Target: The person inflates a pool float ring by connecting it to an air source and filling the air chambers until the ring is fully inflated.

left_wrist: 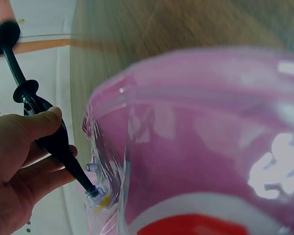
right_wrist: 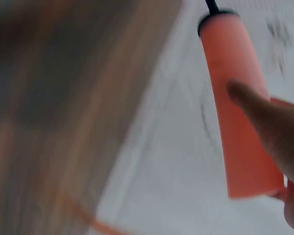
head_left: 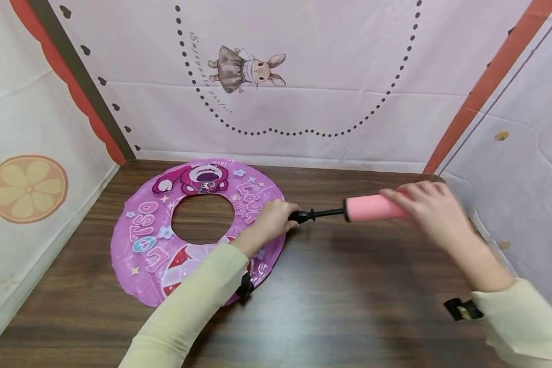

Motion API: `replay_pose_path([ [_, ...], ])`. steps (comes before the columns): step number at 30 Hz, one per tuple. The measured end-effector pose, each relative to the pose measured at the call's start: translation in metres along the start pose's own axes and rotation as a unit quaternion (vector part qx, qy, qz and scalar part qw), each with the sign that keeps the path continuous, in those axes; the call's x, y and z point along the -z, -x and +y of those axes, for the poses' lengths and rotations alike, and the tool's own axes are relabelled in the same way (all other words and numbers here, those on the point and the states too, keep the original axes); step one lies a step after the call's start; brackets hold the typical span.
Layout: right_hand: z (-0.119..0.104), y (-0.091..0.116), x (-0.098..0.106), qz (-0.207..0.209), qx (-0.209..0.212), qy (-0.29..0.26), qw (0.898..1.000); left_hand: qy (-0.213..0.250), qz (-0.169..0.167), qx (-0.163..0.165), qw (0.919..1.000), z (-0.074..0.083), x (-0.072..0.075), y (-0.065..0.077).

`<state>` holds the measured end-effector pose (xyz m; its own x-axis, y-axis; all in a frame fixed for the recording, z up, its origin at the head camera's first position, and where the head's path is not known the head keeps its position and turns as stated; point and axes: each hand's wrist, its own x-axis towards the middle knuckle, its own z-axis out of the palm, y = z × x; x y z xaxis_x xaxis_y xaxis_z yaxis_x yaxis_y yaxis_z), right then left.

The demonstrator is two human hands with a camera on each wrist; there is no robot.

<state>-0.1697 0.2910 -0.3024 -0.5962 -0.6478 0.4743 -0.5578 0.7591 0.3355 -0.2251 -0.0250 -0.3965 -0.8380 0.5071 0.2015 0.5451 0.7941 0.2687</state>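
Note:
A purple swim ring printed with a pink bear and lettering lies on the left of the table. My left hand grips the black nozzle end of a hand pump at the ring's right edge. In the left wrist view, the nozzle's tip sits in the clear valve of the ring. My right hand holds the pump's pink barrel, thumb along its side. A black rod shows between barrel and nozzle end. The ring looks partly filled, with wrinkles near the valve.
The dark wood table carries the ring and is bounded by a pink printed cloth at the back. White cloth walls stand at left and right; the right one is close to my right hand.

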Motion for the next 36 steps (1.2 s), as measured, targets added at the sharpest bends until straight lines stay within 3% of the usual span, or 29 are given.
replay_pose_path([
  [7,-0.041,-0.022,-0.034,0.032,0.031,0.021,0.999,-0.022,0.015,-0.024,0.9993,0.002,-0.002,0.001],
  [11,-0.048,-0.028,-0.04,0.041,0.036,0.029,0.998,-0.012,0.022,-0.027,0.9993,0.001,-0.005,0.0],
  [16,-0.047,-0.028,-0.039,0.037,0.04,0.022,0.998,0.006,0.016,-0.002,0.9999,-0.002,-0.004,0.0],
  [22,-0.032,-0.013,-0.029,0.013,0.035,0.006,0.999,-0.015,-0.009,-0.005,0.9998,-0.002,-0.003,-0.001],
  [29,0.003,0.012,0.001,-0.009,0.001,-0.002,1.0,-0.002,-0.018,-0.005,0.9998,-0.002,-0.003,-0.003],
  [33,0.026,0.025,0.016,0.021,-0.021,-0.001,1.0,0.0,-0.012,-0.003,0.9999,-0.003,-0.003,-0.003],
  [36,0.031,0.027,0.018,0.04,-0.02,0.004,0.999,-0.003,-0.013,-0.002,0.9999,-0.004,-0.003,-0.003],
])
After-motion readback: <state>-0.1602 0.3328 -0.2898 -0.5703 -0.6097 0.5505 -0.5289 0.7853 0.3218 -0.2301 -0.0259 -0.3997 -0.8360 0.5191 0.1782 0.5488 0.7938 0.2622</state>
